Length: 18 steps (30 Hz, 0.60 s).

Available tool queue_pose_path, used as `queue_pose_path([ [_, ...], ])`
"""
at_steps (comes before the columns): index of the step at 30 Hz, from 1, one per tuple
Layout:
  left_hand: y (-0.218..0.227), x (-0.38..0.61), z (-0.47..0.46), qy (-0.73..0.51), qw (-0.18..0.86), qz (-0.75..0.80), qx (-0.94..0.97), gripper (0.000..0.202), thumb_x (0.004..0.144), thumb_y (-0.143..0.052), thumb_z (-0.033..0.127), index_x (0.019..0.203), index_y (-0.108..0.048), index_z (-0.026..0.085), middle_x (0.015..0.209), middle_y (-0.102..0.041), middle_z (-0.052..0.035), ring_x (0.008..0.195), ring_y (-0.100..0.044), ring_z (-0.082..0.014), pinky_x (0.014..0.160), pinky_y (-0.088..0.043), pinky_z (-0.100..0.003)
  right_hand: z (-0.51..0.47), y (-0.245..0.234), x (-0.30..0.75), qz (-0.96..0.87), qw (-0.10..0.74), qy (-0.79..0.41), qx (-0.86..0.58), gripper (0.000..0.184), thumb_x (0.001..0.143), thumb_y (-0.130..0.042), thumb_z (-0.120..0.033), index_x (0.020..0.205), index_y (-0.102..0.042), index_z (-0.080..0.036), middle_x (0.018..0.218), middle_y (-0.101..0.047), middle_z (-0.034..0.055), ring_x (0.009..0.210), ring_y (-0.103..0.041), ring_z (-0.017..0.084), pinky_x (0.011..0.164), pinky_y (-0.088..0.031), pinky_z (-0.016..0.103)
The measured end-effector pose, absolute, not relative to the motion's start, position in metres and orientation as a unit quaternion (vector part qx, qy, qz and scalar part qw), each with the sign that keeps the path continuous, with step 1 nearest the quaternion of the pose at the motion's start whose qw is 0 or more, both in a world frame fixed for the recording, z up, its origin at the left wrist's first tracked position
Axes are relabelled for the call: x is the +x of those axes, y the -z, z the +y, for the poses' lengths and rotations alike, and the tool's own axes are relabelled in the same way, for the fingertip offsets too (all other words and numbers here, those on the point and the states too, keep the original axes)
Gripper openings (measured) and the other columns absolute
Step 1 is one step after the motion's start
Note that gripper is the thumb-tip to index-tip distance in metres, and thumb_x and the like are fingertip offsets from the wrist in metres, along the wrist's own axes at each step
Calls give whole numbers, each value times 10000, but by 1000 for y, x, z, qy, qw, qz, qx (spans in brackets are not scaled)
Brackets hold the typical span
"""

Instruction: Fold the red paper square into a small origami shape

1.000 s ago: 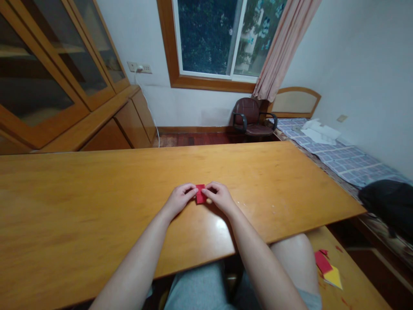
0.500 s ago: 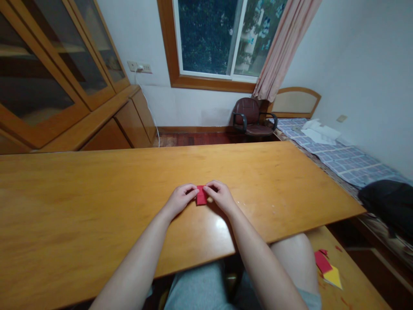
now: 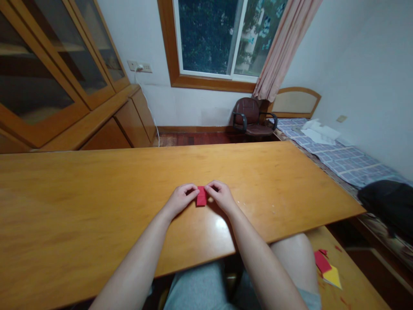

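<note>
The red paper piece (image 3: 201, 196) lies flat on the desk (image 3: 97, 193), near the front edge and directly before the person. The left hand (image 3: 180, 199) and the right hand (image 3: 220, 196) each grip one side edge with curled fingertips. The symmetrical grip probably presses the piece against the hard surface to stop it sliding.

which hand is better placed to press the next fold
Probably right, narrowly: both grip the red paper, but the right hand has fingertips at its top corner and thumb lower down; the left hand meets only its left edge.
</note>
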<state>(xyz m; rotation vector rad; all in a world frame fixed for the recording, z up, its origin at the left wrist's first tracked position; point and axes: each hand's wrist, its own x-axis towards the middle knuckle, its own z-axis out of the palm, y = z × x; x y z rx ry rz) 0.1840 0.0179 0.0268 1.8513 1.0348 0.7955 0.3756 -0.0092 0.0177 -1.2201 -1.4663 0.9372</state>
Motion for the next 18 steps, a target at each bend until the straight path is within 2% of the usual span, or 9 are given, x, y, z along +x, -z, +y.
queue_pose_path([
  [18, -24, 183, 20, -328, 446, 422, 718, 298, 846, -572, 416, 745, -685, 159, 738, -676, -17, 732, -592, -177, 723, -453, -268, -10, -17, 376, -630, 470, -372, -493, 222, 867, -621, -352, 742, -678, -177, 713, -654, 14, 681, -583, 145, 667, -445, 248],
])
